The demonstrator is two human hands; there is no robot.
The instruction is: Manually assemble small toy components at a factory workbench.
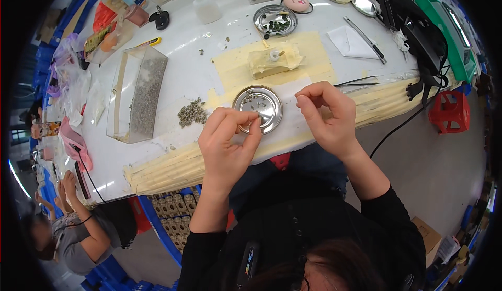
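At frame centre, the left hand (227, 142), pinched narrow, works over the round metal dish (270, 105) with small pieces (251, 100); right of centre, the right hand (333, 119) is narrow too. I cannot tell what either holds. Keeping low should limit spills.

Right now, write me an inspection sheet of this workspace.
Surface: white table, yellowish covering along the near edge.
Work things: round metal dish with small pieces inside; loose pile of small greyish pieces to its left; clear bin of small pieces farther left.
Clutter: key fob, yellow cutter, squeeze bottle, white paper.
Hands: left hand at the dish, right hand to its right; whether either holds a piece is too small to tell.
Cables: black cable beyond the right near edge; thinner one at left.
Surroundings: red stool right; another person left.
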